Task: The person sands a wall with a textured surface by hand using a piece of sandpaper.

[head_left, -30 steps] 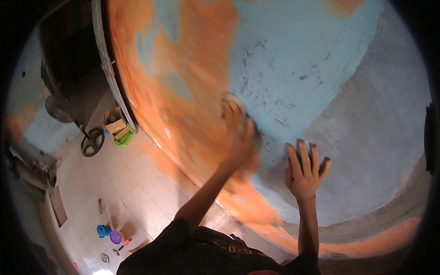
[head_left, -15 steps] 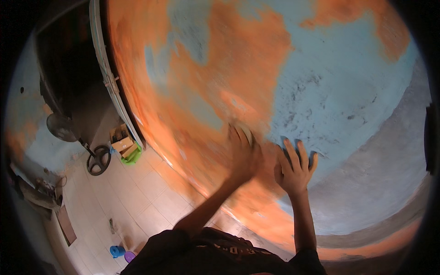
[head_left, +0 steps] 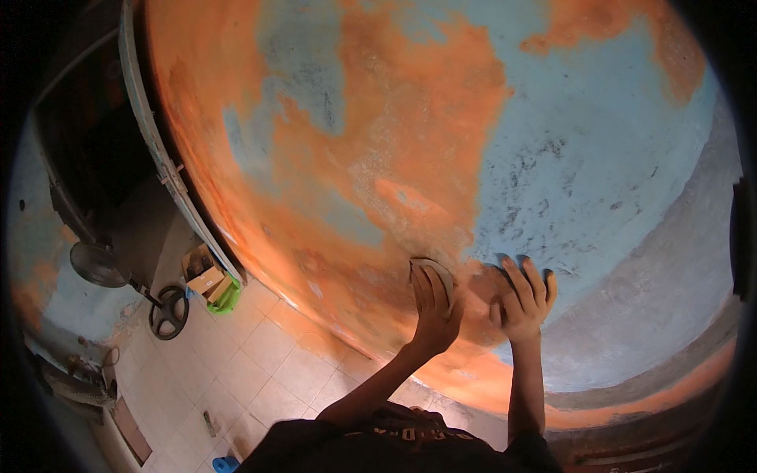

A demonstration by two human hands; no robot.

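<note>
My left hand point(head_left: 436, 309) presses a small curved piece of sandpaper point(head_left: 443, 273) against the painted wall point(head_left: 378, 181); its fingers lie over the piece and hide much of it. The wall is orange with worn patches of light blue, and pale scuffs run above this hand. Just to the right, my right hand point(head_left: 523, 302) rests on the wall with its fingers spread and nothing in them. It lies near the border between the orange and blue paint.
At the left is a dark doorway with a pale frame point(head_left: 150, 126). A pedestal fan point(head_left: 98, 264), a cardboard box point(head_left: 203, 272) and a green bag point(head_left: 225, 296) stand on the tiled floor point(head_left: 260, 347). A blue object point(head_left: 225, 464) lies near the lower edge.
Both hands appear lower and slightly further right in the picture, while the view has shifted. My left hand, blurred by motion before, now shows clearly with the sandpaper under its fingers.
</note>
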